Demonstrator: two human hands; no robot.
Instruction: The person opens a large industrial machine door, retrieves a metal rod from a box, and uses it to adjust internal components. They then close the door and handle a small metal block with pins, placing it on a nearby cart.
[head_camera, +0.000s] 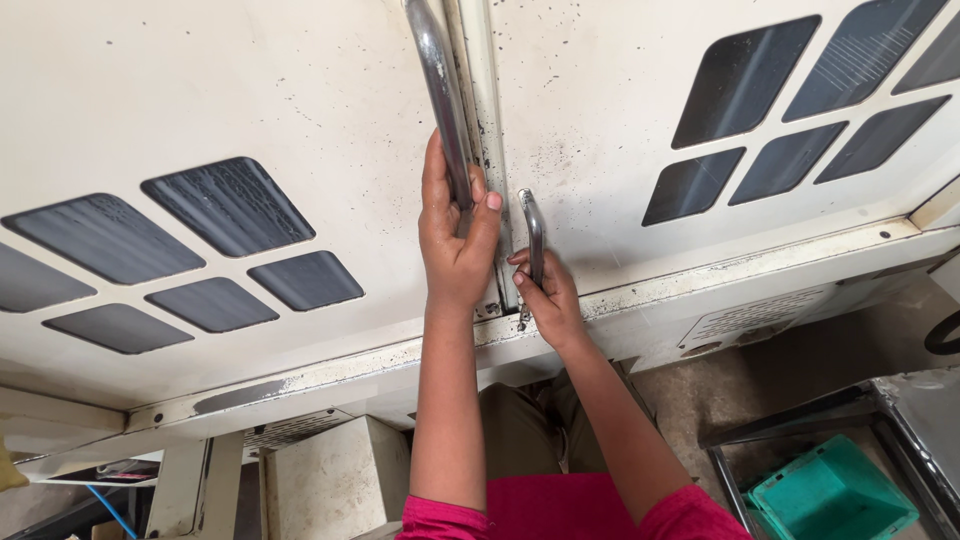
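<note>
Two cream-white machine doors meet at a seam in front of me. My left hand (455, 240) is wrapped around the lower end of the long chrome handle (438, 90) on the left door (200, 100). My right hand (545, 300) grips the short chrome handle (534, 230) at the lower edge of the right door (620, 110). Both doors have dark slanted window panes (230, 205), and the paint near the seam is speckled with black marks.
A worn, chipped sill (330, 375) runs below the doors. A beige box-shaped block (335, 480) stands on the floor at lower left. A green plastic bin (830, 495) sits inside a metal frame at lower right.
</note>
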